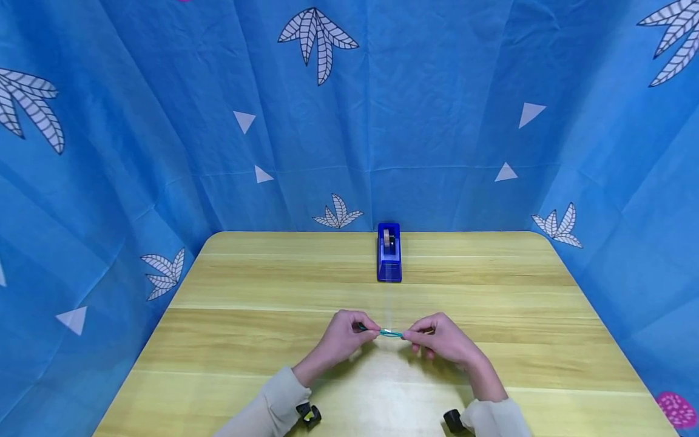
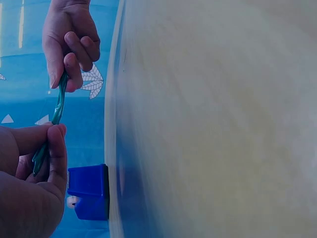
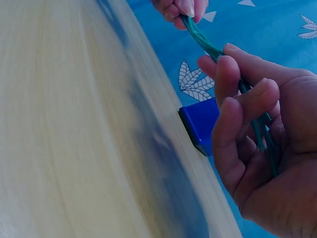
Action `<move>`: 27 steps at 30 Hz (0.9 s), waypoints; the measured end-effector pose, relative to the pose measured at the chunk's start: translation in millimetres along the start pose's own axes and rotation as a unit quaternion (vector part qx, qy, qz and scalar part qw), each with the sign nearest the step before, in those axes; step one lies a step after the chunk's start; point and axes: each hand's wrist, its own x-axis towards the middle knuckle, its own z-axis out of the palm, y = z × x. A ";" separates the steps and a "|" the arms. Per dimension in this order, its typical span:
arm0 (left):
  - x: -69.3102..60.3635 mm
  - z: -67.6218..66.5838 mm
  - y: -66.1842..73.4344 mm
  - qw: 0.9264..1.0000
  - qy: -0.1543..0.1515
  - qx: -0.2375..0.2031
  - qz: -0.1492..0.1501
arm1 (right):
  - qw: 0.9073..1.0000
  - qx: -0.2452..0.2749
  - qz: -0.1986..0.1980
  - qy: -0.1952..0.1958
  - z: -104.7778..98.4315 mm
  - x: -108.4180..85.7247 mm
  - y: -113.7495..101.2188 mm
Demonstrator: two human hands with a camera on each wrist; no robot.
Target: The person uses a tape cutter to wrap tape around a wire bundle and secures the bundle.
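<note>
Our fingers [image 3: 228,77] pinch the green cords [image 1: 391,334] — left hand [image 1: 345,334] one side, right hand [image 1: 446,341] the other. The cords run sideways between both hands, over the table [image 1: 246,340], the blue tape holder [image 1: 389,271] straight ahead.

A wood-grain tabletop [image 1: 262,285] with rounded far corners extends beneath the left hand [image 1: 343,337] and the right hand [image 1: 445,340]. Blue fabric [image 1: 437,79], printed with white leaves [image 1: 319,30] and pale triangles [image 1: 530,113], hangs beyond them and to either side. A bright reflection [image 1: 382,388] lies on the tabletop, on the near side of both.
</note>
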 end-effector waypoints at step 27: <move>2.0 -4.4 -4.2 0.988 -0.062 -0.126 -0.065 | 0.997 0.023 -0.022 0.064 3.1 5.2 4.0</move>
